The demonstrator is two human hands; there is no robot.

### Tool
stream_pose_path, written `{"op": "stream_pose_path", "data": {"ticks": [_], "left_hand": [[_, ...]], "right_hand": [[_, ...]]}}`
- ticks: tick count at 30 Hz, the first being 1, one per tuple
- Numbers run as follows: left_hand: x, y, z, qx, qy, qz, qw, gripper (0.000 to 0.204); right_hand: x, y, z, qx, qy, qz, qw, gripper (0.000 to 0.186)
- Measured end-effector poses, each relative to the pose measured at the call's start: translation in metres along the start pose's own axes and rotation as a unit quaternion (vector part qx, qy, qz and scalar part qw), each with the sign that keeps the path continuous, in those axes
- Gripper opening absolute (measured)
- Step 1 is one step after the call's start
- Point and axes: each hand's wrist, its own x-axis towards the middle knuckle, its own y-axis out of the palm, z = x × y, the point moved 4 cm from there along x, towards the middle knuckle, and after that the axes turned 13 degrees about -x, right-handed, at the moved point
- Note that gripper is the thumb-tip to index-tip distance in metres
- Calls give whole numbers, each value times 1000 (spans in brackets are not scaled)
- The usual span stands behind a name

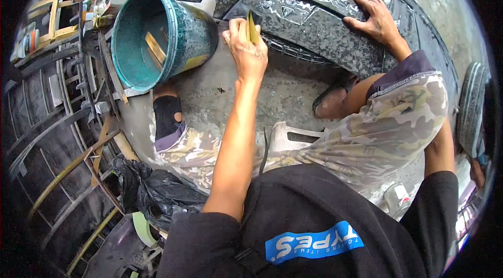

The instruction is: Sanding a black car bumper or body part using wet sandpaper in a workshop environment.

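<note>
My left hand [246, 52] grips a thin, folded yellow-olive sheet or pad [253, 29] near the lower left edge of a wet, speckled black moulded panel [309, 29]. My right hand [378, 24] lies on the upper right part of that panel with fingers spread, beside a dark cut-out. The panel has raised ridges and wet streaks. Just left of my left hand a teal bucket [188, 47] stands tilted toward me in the view, with a short wood piece [155, 50] inside it.
My bent legs straddle the concrete floor [262, 100], near a pale plastic stool [293, 139]. Dark frames [63, 115], wood strips and containers crowd the left. A black plastic bag [157, 189] lies lower left. A tyre-like round object [469, 105] stands at the right.
</note>
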Motion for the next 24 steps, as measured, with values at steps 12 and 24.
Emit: {"op": "stream_pose_path", "data": {"ticks": [12, 24], "left_hand": [[27, -13, 11, 35, 33, 50, 998, 22], [45, -13, 21, 37, 42, -2, 998, 15]], "right_hand": [[-1, -7, 4, -4, -18, -51, 999, 69], [5, -6, 2, -24, -13, -56, 998, 72]]}}
